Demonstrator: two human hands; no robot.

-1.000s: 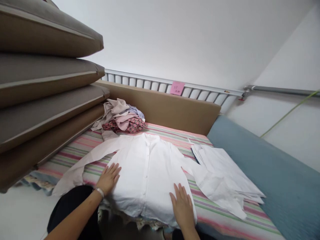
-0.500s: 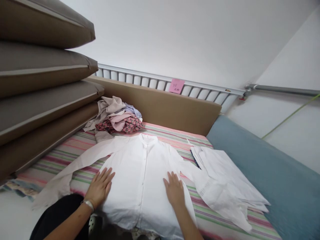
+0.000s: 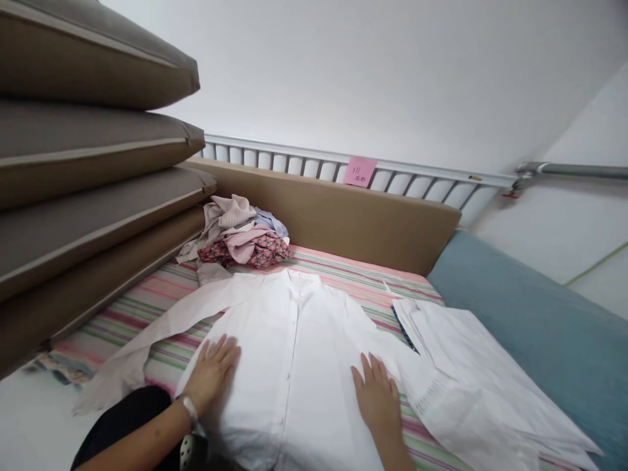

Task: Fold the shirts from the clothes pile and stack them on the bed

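A white long-sleeved button-up shirt lies front side up on a striped sheet, its collar pointing away from me and its sleeves spread to both sides. My left hand, with a bracelet at the wrist, rests flat on the shirt's left edge, fingers stretched out. On the opposite edge lies my right hand, also flat with its fingers apart. Neither hand grips the cloth. The shirt's lower hem runs out of view at the bottom.
Folded white cloth lies to the right, partly touching the right sleeve. A crumpled clothes pile sits at the back left. Stacked brown cushions rise on the left. A brown board stands behind, and a blue padded surface borders the right.
The camera view has shifted, so the surroundings sit further right and slightly lower. My right hand has moved outward to the right on the shirt; both hands stay flat.
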